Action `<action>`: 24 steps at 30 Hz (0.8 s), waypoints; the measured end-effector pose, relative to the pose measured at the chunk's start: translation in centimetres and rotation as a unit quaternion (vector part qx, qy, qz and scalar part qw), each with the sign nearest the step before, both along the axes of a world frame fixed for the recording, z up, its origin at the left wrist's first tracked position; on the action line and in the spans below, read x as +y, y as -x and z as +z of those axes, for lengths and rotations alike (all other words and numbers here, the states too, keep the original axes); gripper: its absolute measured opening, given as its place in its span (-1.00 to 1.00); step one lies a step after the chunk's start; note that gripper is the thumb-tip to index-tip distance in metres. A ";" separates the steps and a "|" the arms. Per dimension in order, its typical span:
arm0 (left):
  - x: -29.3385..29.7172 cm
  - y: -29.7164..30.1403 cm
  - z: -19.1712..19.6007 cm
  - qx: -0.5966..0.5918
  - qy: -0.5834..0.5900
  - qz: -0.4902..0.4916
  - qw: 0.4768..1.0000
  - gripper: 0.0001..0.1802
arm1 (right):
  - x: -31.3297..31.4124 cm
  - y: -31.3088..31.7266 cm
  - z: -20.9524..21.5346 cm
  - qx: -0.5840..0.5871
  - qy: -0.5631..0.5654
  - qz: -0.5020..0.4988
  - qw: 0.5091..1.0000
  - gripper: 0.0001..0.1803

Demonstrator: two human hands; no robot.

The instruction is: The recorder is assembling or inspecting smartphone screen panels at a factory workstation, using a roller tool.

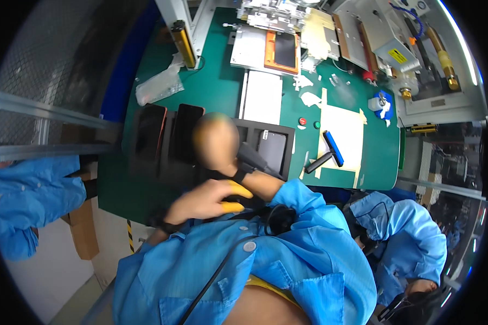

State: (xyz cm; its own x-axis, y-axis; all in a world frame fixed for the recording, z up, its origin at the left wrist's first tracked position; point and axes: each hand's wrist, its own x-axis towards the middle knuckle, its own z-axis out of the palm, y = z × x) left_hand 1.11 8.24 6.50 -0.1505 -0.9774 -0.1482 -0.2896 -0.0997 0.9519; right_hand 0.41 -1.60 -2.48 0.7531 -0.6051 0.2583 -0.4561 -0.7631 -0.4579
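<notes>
My left hand (pixel 198 202) is close to my chest, below the black tray (pixel 291 143). Yellow finger cots cover its thumb and forefinger, which stand apart with nothing visible between them. Farther out, my right hand (pixel 216 143) is over the middle of the tray, smeared by motion; whether it holds anything is hidden. Dark phone-sized panels lie left of it: one with a red-orange edge (pixel 151 132), and a plain black one (pixel 187 130) nearest the hand. To its right, a phone (pixel 272 146) with a small white label sits in a tray compartment.
A blue roller (pixel 333 149) with black handle lies on a taped cream sheet (pixel 344 127). A metal fixture (pixel 249 49) with an orange frame (pixel 269 51) stands at the back of the green table (pixel 377 151). A plastic bag (pixel 160 86) lies left. Other people in blue (pixel 412 227) are nearby.
</notes>
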 end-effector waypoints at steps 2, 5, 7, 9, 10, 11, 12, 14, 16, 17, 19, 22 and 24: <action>-0.1 -2.8 2.9 0.023 -0.037 0.090 0.995 -0.75 | 0.9 -0.4 0.2 0.061 0.006 -0.008 0.998 -0.82; -1.8 -5.1 4.4 0.115 0.026 0.298 0.947 -0.80 | 1.6 0.1 -0.2 0.027 -0.068 -0.002 0.997 -0.75; -4.1 -6.3 4.7 0.107 0.044 0.405 0.907 -0.81 | 1.6 0.2 0.0 -0.032 -0.198 -0.031 0.979 -0.75; -6.7 -7.3 3.3 0.040 0.081 0.411 0.907 -0.79 | 1.2 0.7 0.4 -0.073 -0.275 -0.053 0.957 -0.76; -8.0 -7.3 3.1 0.019 0.089 0.413 0.906 -0.79 | 0.4 1.3 0.9 -0.056 -0.342 -0.057 0.936 -0.73; -9.1 -7.3 2.4 0.030 0.057 0.406 0.912 -0.79 | -0.6 2.4 1.8 -0.010 -0.404 -0.086 0.911 -0.74; -10.5 -7.4 1.3 0.040 0.028 0.398 0.916 -0.79 | -1.7 3.9 1.1 -0.093 -0.437 -0.080 0.891 -0.72; -13.9 -7.5 -2.6 0.023 -0.014 0.402 0.915 -0.80 | -4.5 7.4 2.9 -0.150 -0.437 -0.109 0.880 -0.78; -17.6 -7.3 -7.0 0.011 0.029 0.418 0.908 -0.83 | -7.9 11.0 1.1 -0.182 -0.288 -0.117 0.933 -0.76; -19.1 -7.1 -9.4 -0.084 0.054 0.423 0.901 -0.80 | -9.3 12.4 1.9 -0.181 -0.260 -0.143 0.938 -0.72; -21.8 -5.1 -9.5 -0.173 0.053 0.410 0.894 -0.74 | -13.0 14.4 1.7 -0.210 -0.262 -0.193 0.922 -0.73; -25.7 -2.1 -10.9 -0.278 0.005 0.419 0.864 -0.55 | -18.2 15.6 0.8 -0.152 -0.246 -0.235 0.928 -0.72; -26.8 -1.4 -11.5 -0.277 -0.096 0.434 0.852 -0.30 | -19.9 15.0 -0.7 -0.165 -0.203 -0.272 0.926 -0.72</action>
State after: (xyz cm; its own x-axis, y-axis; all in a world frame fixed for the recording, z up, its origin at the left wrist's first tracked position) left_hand 2.49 -18.53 -5.00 0.7619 -0.6345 -0.1301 -0.4274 -0.6434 0.6351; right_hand -14.56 -21.54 -3.18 0.2291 -0.9695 0.0873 -0.5064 -0.1953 -0.8399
